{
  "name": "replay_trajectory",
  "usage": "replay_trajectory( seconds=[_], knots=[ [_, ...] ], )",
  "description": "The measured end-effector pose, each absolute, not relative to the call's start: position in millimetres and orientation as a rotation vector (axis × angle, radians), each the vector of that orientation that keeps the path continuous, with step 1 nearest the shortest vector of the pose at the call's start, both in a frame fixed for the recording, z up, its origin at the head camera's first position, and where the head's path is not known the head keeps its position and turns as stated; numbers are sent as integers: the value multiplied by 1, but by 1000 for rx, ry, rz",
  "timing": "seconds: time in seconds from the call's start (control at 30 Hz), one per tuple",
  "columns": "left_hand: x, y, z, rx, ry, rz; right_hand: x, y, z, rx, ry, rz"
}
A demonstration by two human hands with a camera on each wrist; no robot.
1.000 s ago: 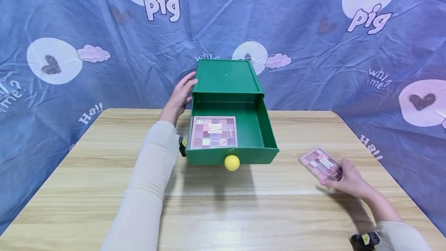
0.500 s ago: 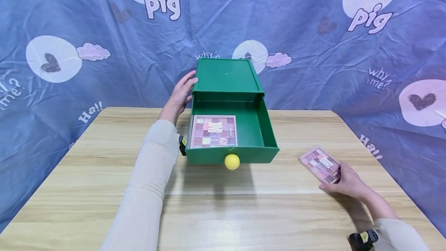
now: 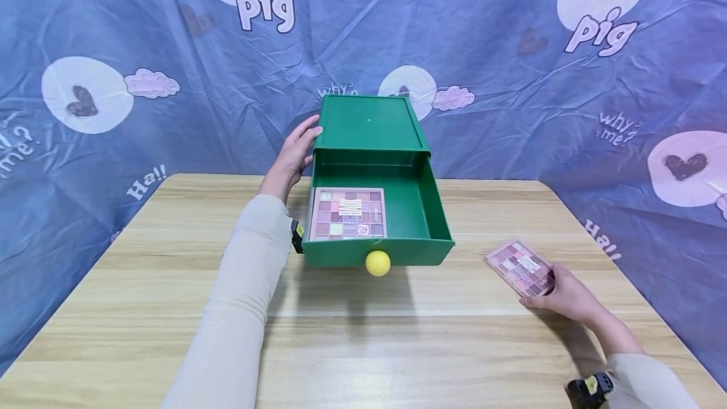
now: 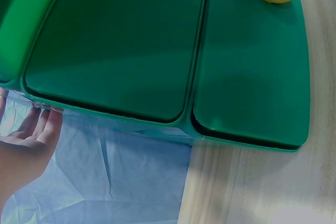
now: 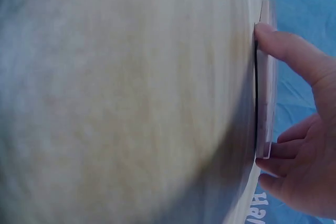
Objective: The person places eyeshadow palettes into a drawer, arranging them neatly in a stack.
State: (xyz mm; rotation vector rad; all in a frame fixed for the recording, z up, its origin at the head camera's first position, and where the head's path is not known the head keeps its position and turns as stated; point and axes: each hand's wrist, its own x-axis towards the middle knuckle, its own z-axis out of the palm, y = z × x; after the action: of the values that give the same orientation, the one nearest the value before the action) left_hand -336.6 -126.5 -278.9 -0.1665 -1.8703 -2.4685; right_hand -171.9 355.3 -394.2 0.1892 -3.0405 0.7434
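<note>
A green drawer unit (image 3: 369, 122) stands at the table's far side, its drawer (image 3: 409, 207) pulled out, with a yellow ball knob (image 3: 378, 263) on the front. One eyeshadow palette (image 3: 348, 214) with a checkered lid lies in the drawer's left half. My left hand (image 3: 293, 155) rests its fingers against the unit's left side; the left wrist view shows fingertips (image 4: 51, 121) at the green edge. At the right, my right hand (image 3: 570, 295) grips a second palette (image 3: 518, 266) by its near end, thumb (image 5: 291, 45) on one edge and fingers on the opposite one.
The drawer's right half shows bare green bottom. Light wooden table (image 3: 443, 346) lies between the unit and my right hand. A blue printed cloth (image 3: 488, 30) hangs behind the table and along both sides.
My right hand shifts very slightly left, its hold on the palette kept. The left hand, the drawer and the palette inside stay where they were.
</note>
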Motion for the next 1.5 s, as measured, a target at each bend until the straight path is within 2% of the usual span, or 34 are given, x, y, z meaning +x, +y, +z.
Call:
replay_trajectory(
  seconds=[0.47, 0.93, 1.5],
  knots=[
    [-339, -127, -280, -174, -1852, -2483, -183, 340, -383, 181, -3059, 643],
    [-339, -127, -280, -163, -1853, -2485, -194, 332, -362, 227, -3027, 796],
    [-338, -127, -280, -172, -1854, -2487, -208, 314, -302, 336, -2932, 647]
  ],
)
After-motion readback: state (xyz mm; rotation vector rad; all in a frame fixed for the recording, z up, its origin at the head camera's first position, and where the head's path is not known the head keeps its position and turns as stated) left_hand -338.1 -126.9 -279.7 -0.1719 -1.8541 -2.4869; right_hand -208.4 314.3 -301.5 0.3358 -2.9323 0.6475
